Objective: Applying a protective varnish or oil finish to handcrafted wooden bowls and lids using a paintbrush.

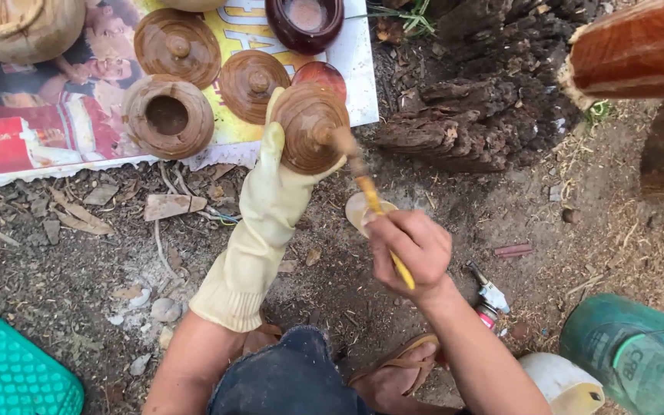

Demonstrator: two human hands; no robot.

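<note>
My left hand (pixel 270 188), in a pale yellow rubber glove, holds up a round wooden lid (pixel 309 127) with a small knob, its grooved top facing me. My bare right hand (pixel 413 246) grips a yellow-handled paintbrush (pixel 369 192), and the bristle tip touches the lid's right edge. Beneath the brush, a small round container (pixel 360 209) rests on the dirt. Behind the held lid, two more wooden lids (pixel 178 46) (pixel 251 83) and a wooden jar body (pixel 167 117) lie on a printed poster sheet (pixel 359 73).
A dark glossy bowl (pixel 305 23) sits at the poster's far edge. Rotten stump wood (pixel 470 115) lies right of centre. A green plastic can (pixel 635 357), a white container (pixel 566 384) and a small tube (pixel 488 296) are near my right foot; a teal mat (pixel 9 373) is bottom left.
</note>
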